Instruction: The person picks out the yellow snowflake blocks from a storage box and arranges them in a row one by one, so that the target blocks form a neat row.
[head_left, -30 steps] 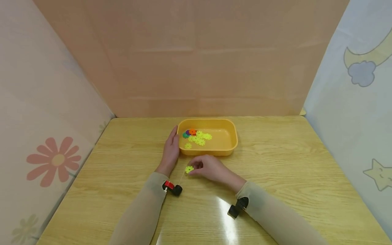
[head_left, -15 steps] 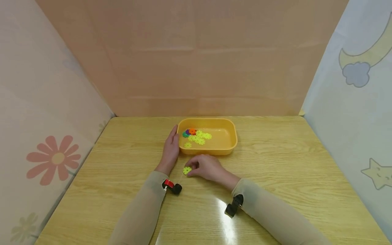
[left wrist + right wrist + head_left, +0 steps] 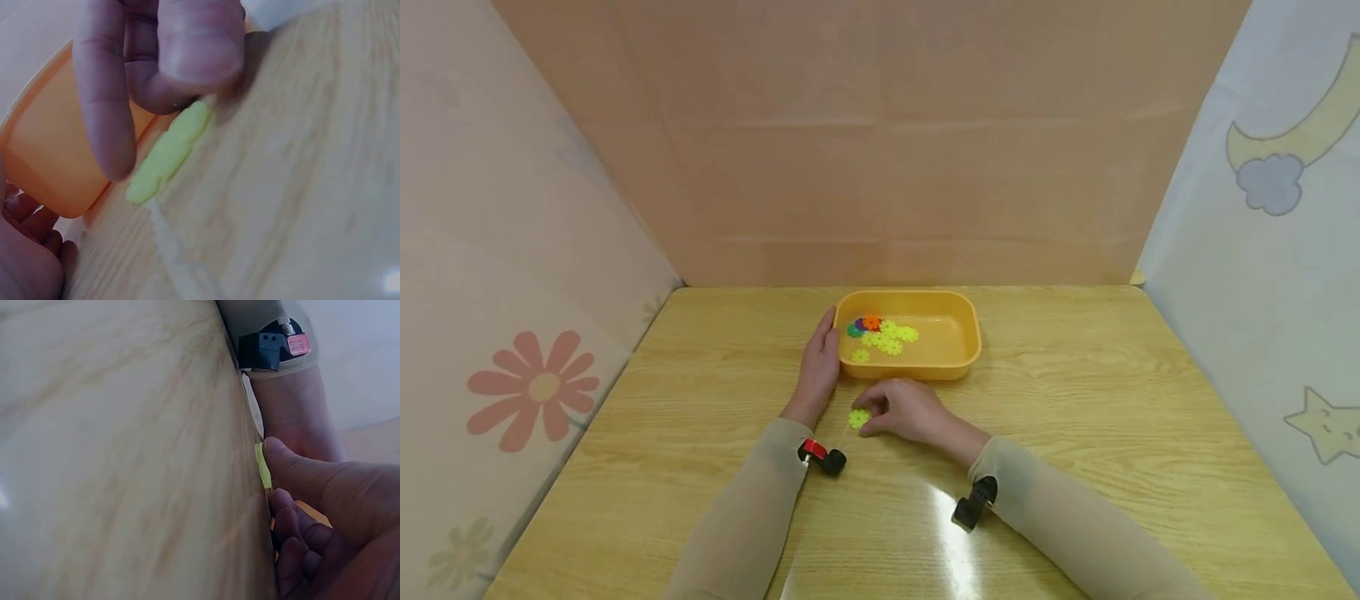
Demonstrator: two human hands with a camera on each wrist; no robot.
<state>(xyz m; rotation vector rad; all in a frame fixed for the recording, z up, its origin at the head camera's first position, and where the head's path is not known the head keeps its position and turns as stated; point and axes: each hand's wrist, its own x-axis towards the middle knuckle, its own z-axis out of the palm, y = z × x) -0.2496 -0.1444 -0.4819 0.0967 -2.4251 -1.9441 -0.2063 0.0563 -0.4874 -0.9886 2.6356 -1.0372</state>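
Note:
A yellow-green flower-shaped plastic disc (image 3: 859,418) is at the thumb and forefinger of my right hand (image 3: 906,408). In the left wrist view the disc (image 3: 167,155) lies low against the tabletop, the forefinger at one side and the thumb above its other end. The right wrist view has it edge-on by the thumb tip. My left hand (image 3: 817,367) rests along the left wall of a yellow-orange plastic tub (image 3: 955,372), its fingers fairly straight. Several yellow-green flower discs (image 3: 892,346) lie inside the tub, along with orange (image 3: 871,322), purple and green ones.
The hands work on a wood-grain table (image 3: 1075,400). Behind it stands a plain tan wall (image 3: 880,167), with printed panels at both sides. A pale line runs on the tabletop near the disc. Black wrist cameras (image 3: 974,504) sit on both sleeves.
My right hand has shifted slightly left and toward me with the yellow-green disc, which has come down to the tabletop. In the last half second it barely moves. My left hand stays at the tub.

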